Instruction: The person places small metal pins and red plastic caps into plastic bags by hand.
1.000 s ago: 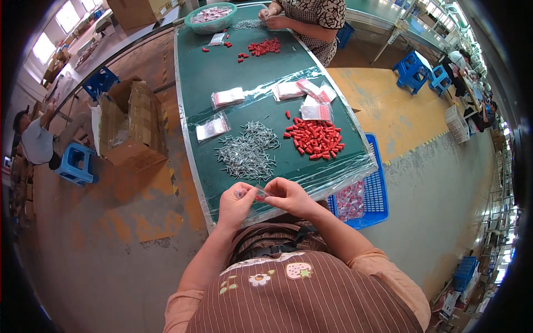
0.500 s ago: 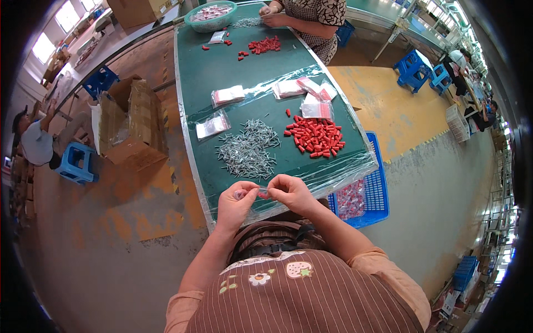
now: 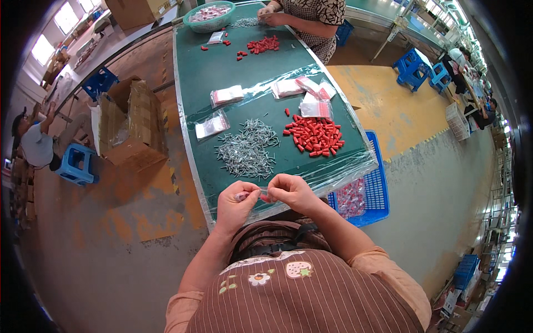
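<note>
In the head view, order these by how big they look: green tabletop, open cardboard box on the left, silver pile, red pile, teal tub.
1. Green tabletop
2. Cardboard box
3. Silver pile and red pile: too alike to rank
4. Teal tub, though farther away

There are two red-cap piles (image 3: 314, 136), two metal-pin piles (image 3: 247, 151) and seemingly four stools (image 3: 412, 70).

The left forearm (image 3: 206, 258) and right forearm (image 3: 343, 236) slant inward from below; the left hand (image 3: 235, 206) and right hand (image 3: 293, 194) nearly meet, each with its thumb (image 3: 251, 198) pinched against curled fingers (image 3: 283, 181).
</note>
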The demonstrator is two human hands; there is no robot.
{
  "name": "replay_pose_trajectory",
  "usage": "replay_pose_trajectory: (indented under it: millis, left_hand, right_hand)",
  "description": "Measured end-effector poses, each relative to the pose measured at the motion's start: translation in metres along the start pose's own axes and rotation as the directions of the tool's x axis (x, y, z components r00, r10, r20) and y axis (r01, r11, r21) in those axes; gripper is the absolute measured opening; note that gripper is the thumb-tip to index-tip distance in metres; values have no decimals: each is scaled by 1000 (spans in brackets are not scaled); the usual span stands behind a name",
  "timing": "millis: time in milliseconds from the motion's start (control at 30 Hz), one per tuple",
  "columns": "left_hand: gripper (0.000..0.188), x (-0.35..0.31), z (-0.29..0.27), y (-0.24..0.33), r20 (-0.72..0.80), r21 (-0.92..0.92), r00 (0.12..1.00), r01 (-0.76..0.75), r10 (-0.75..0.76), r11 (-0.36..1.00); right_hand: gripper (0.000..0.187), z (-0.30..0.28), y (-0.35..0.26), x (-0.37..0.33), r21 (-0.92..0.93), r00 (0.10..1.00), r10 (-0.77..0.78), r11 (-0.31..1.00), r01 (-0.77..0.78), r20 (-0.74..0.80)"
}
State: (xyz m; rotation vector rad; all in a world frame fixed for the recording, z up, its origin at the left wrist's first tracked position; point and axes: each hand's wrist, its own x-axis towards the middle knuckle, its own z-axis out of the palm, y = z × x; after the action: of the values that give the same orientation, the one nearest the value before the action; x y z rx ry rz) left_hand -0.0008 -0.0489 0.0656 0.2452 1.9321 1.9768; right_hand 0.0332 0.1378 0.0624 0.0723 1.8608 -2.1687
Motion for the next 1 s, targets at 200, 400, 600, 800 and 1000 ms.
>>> replay_pose_trajectory:
  millis: [200,400,600,800,1000]
  left_hand:
    - [4,-3,2,4,18,-142,991,133,-132,981]
    - [10,-2,0,6,40,-102,990,140,-137,985]
    - [9,-2,1,9,19,-32,994,109,-109,994]
    - [5,-4,7,13,16,32,1000,-21,21,999]
    - [3,-6,7,9,-47,128,986,-151,158,980]
  right_hand:
    - [11,11,-9,-4,-65,998,-56,996,53,-42]
    - [10,10,-12,-4,-151,992,-113,983,104,-55]
    - [7,8,-9,-3,-56,991,-106,993,102,-79]
    - [7,10,-12,0,-208,987,-153,968,139,-57]
    - [10,9,-15,-2,-322,970,-223,929,182,-96]
